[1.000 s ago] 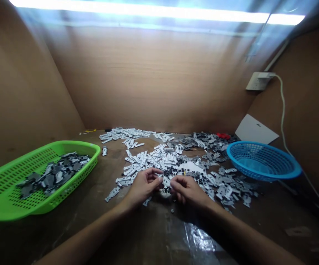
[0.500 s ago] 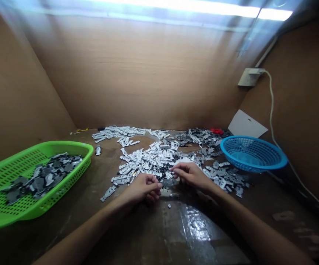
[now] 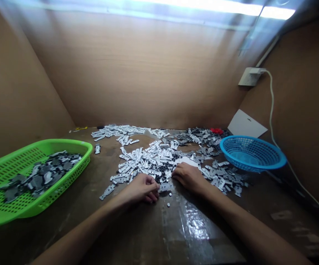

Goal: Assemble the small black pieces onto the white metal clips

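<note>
Fingers (image 3: 153, 185) of our left hand (image 3: 142, 188) hold a grey plate (image 3: 165, 187) by its edge, near black bits (image 3: 166, 170).

The thumb and fingers of this hand are closed together on the plate, which lies low over the table (image 3: 137, 228); our right hand (image 3: 188, 177) is curled with its fingertips down beside the black bits, and we cannot tell how far it is open or if it has something inside. White parts (image 3: 141, 161) lie behind our left hand, the green basket (image 3: 89, 156) is at left and the blue basket (image 3: 251, 154) at right.
</note>
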Tool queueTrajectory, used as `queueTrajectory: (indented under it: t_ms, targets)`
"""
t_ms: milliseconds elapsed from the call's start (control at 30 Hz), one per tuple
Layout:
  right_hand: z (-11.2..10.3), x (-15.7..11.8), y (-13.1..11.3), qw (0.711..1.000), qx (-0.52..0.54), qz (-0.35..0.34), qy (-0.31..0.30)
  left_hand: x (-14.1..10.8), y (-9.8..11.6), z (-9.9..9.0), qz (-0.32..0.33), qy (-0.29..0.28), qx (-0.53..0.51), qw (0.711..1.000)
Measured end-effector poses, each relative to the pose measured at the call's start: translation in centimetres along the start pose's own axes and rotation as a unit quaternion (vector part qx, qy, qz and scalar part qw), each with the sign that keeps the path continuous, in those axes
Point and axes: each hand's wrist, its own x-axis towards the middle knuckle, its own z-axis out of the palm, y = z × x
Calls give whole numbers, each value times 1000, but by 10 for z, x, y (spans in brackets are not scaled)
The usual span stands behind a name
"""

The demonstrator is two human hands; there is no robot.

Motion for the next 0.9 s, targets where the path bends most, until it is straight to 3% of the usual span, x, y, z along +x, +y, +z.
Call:
queueTrajectory:
  t_ms: [100,267,533,767,900]
  targets:
    - [-3,1,3,996,88,11,21,2,-1,0,-1,7,-8,1000]
    - [-11,-2,-9,957,288,25,36,5,-4,-1,3,19,-52,998]
    - [-6,-3,-23,970,230,-2,77,7,-10,-5,12,40,-137,990]
    - [-5,-4,-25,965,249,-8,79,7,-8,-3,13,49,-135,990]
    - [-15,-2,-16,960,257,34,106,6,-7,-4,12,59,-122,991]
